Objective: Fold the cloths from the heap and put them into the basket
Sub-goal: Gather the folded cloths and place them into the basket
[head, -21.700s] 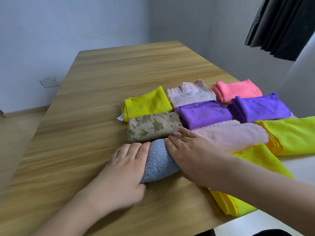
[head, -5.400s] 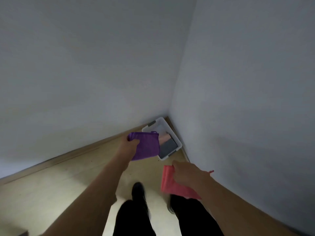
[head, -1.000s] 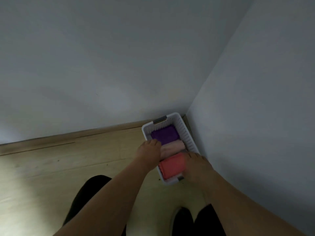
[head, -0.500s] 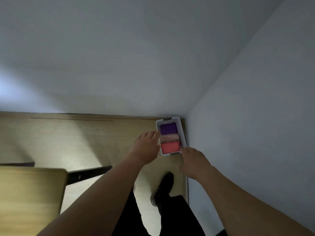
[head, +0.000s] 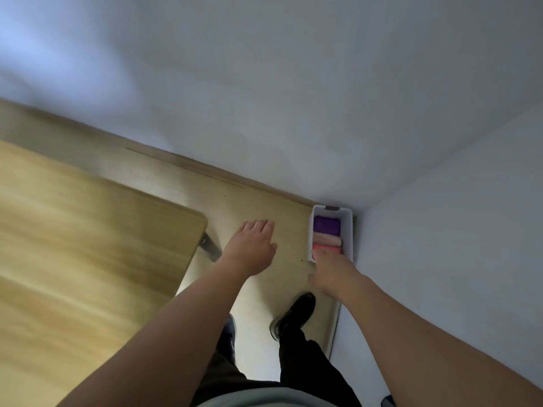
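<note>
My left hand (head: 255, 246) hangs flat and released over the floor (head: 241, 207), fingers straight, holding nothing. My right hand (head: 330, 270) is also empty as far as I can see, its fingers loose and reaching toward the near end of the white basket (head: 348, 227), though its fingertips overlap the rim in this view and I cannot tell whether they touch it.

The basket sits on the floor in the corner where the two walls meet. Inside it lie three folded cloths in a row: a purple cloth (head: 326, 226) at the far end, a pale pink cloth (head: 326, 239) in the middle, and a coral cloth (head: 327, 248) nearest me.

The corner of the counter (head: 102, 245) is at my left, with a metal leg (head: 210, 247) below it. No cloths show on the part of it that I can see.

From here, I judge the risks to be small ones. My right hand could brush the coral cloth and pull its fold open, or nudge the light basket askew. The counter corner is close to my left arm, and I could bump it as I turn.
</note>
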The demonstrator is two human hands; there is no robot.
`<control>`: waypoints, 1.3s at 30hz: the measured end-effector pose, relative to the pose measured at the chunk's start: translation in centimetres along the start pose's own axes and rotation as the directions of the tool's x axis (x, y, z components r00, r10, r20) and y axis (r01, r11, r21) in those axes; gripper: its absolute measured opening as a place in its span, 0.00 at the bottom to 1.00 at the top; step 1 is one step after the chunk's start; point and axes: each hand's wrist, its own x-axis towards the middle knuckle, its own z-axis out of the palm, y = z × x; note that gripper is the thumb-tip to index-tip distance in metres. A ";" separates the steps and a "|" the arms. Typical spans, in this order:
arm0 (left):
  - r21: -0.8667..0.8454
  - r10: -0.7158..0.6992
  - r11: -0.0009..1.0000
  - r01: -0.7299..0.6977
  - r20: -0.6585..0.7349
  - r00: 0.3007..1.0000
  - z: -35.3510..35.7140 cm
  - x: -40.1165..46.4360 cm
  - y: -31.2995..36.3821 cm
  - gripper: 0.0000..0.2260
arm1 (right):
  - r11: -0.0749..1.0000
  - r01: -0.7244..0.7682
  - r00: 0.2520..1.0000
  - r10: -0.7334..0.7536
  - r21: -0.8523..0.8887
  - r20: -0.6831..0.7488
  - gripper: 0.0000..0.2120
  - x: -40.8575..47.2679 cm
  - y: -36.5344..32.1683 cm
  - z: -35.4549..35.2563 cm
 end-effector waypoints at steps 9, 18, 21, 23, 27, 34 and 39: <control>-0.125 -0.247 0.963 0.237 -0.073 0.966 3.3 -12.1 -8.3 0.25 | 0.978 0.173 0.984 -0.166 -0.119 0.071 0.29 -3.4 -11.3 5.7; -0.240 -0.533 0.831 0.502 -0.083 0.842 9.8 -24.6 -9.1 0.23 | 0.901 0.336 0.936 -0.287 -0.273 0.205 0.25 -6.9 -16.3 12.2; -0.236 -0.567 0.811 0.536 -0.085 0.819 11.6 -28.8 -9.0 0.23 | 0.881 0.356 0.928 -0.294 -0.311 0.230 0.24 -8.9 -17.3 14.5; -0.245 -0.599 0.789 0.564 -0.100 0.794 12.5 -31.3 -9.2 0.23 | 0.867 0.362 0.925 -0.287 -0.342 0.251 0.25 -10.3 -18.2 15.9; -0.285 -0.635 0.755 0.590 -0.094 0.767 15.1 -36.5 -10.0 0.24 | 0.859 0.368 0.917 -0.272 -0.356 0.292 0.26 -13.3 -21.0 19.3; -0.292 -0.636 0.757 0.584 -0.126 0.762 18.9 -47.4 -13.5 0.24 | 0.835 0.425 0.897 -0.339 -0.348 0.284 0.28 -19.7 -28.1 28.2; -0.285 -0.649 0.754 0.592 -0.177 0.740 21.1 -54.6 -16.4 0.24 | 0.819 0.458 0.878 -0.355 -0.346 0.321 0.29 -24.6 -31.8 34.5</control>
